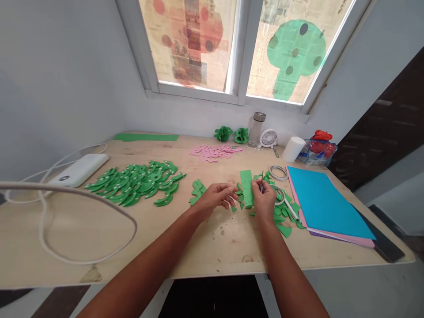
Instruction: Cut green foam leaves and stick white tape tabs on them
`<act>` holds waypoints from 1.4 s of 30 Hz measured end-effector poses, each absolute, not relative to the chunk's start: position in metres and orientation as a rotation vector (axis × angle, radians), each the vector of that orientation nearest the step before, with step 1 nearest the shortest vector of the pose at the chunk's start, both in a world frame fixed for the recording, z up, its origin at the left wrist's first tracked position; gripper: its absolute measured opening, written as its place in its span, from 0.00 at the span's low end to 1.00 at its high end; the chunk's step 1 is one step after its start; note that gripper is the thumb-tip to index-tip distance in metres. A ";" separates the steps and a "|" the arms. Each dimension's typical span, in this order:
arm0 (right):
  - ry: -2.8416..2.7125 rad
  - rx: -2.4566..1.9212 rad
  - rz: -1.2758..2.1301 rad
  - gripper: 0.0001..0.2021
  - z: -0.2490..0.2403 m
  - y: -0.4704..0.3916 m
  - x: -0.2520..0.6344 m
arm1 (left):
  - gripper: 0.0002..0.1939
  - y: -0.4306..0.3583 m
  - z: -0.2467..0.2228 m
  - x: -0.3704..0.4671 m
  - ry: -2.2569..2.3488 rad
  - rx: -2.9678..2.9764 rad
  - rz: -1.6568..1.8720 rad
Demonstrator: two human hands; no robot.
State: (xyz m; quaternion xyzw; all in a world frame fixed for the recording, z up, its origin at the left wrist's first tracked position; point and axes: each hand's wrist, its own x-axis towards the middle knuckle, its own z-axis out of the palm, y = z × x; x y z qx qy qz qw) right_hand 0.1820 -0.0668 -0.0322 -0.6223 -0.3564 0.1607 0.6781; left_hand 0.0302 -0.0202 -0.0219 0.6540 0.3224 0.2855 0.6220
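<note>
Head view: right hand (264, 198) pinches small scissors (262, 181), blades pointing far, touching the green strip (246, 187) whose long axis runs near to far; left hand (215, 196), fingers curled loosely, rests just left of it on the surface (99, 234).

left hand (215, 196) curled | right hand (263, 198) pinching (fingers closed)

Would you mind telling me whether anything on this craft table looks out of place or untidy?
Nothing looks damaged. Green offcuts lie scattered around the right hand, which holds scissors at a green strip. A white cable sprawls in a loop across the table.
</note>
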 end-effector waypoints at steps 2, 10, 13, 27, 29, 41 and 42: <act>-0.846 -1.417 0.369 0.11 -0.032 -0.068 0.176 | 0.15 -0.021 -0.022 0.027 0.667 1.336 0.628; -1.083 -1.480 0.393 0.10 -0.017 -0.069 0.157 | 0.11 -0.022 -0.017 0.022 0.661 1.204 0.647; -1.095 -1.456 0.472 0.12 -0.009 -0.063 0.153 | 0.12 -0.019 -0.011 0.018 0.706 1.146 0.741; -0.978 -1.290 0.750 0.14 -0.022 -0.025 0.132 | 0.13 0.004 -0.012 0.005 0.784 0.974 1.011; -0.933 -1.244 0.794 0.16 -0.024 -0.025 0.131 | 0.13 0.005 -0.015 0.003 0.798 0.914 1.056; -0.787 -1.022 1.195 0.22 -0.033 -0.040 0.108 | 0.11 0.003 -0.002 0.008 0.807 0.730 1.255; -0.790 -1.010 1.211 0.22 -0.034 -0.041 0.107 | 0.11 0.003 -0.002 0.010 0.804 0.725 1.261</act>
